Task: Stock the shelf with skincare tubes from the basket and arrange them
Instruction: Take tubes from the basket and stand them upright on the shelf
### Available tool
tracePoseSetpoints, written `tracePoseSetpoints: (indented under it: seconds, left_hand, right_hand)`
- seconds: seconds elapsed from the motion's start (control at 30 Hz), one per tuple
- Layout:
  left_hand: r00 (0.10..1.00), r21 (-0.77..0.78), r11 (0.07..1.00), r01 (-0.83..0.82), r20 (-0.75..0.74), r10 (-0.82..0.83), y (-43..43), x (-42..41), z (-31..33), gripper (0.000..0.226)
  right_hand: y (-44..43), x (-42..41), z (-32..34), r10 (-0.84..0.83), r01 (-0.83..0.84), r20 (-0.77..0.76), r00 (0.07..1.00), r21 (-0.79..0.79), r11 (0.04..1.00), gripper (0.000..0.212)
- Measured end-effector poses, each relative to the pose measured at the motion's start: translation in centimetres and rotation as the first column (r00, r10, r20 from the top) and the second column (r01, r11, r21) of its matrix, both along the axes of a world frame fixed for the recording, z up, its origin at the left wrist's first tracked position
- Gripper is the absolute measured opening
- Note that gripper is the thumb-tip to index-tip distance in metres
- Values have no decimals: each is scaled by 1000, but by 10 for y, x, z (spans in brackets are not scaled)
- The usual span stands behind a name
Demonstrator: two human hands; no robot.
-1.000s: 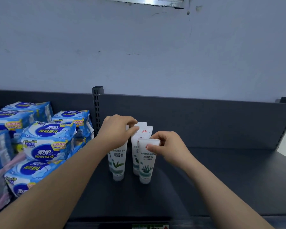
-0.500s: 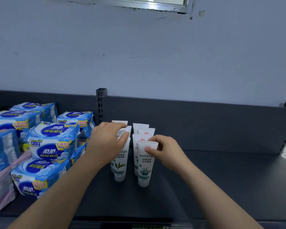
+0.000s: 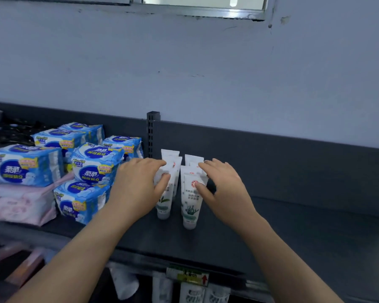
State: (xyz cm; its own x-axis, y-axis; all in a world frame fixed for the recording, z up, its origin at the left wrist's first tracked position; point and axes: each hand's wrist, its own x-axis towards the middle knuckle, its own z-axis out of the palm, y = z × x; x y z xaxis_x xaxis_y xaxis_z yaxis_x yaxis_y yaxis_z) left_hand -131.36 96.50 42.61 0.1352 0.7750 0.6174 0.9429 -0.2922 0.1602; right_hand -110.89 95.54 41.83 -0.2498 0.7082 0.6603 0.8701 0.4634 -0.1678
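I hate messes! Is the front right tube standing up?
Upright: the front right tube stands on its cap on the shelf, crimped end up.
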Motion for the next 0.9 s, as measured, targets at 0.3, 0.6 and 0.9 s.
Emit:
tracePoseSetpoints:
  seconds: [0.3,0.6,0.9]
  left_hand:
    - [954,-92,951,-296,-72,290,-108,-55,-49,48]
    - [769,-217,741,-636,-94,632,-237,-183,-107,41]
    - [570,-349,521,-779,-46,821,-337,-339,-180,36]
  right_hand:
    - [-39,-67,-51,332,-331,-29,943,56,942,44]
    - [-99,-208,-113,617,-604,27,786,-172,778,46]
    - [-134,-385,-183,774,-709,103,625,-339,618,38]
